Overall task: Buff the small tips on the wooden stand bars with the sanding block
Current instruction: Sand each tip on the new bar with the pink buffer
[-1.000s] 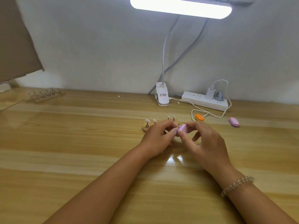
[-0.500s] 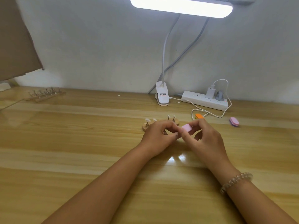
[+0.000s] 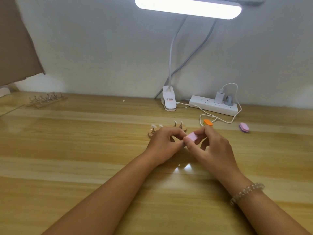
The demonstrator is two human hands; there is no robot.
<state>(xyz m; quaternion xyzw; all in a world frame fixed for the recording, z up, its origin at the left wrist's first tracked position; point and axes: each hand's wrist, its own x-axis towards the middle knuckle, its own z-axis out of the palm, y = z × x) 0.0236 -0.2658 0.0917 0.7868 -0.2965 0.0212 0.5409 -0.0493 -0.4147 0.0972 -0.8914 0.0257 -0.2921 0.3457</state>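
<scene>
Right hand pinches the sanding block, seemingly touching left hand — curled, contents unclear.

Bare forearms, both. Bracelet of clear, pale, rounded beads in a single strand, snug round the wrist just behind the right hand.

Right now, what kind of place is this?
Probably a home craft desk for nail work: a long wooden tabletop, a white clip-on bar lamp lit overhead, and a small wooden stand bar holding tiny white tips near the pink sanding block in the right hand.
</scene>
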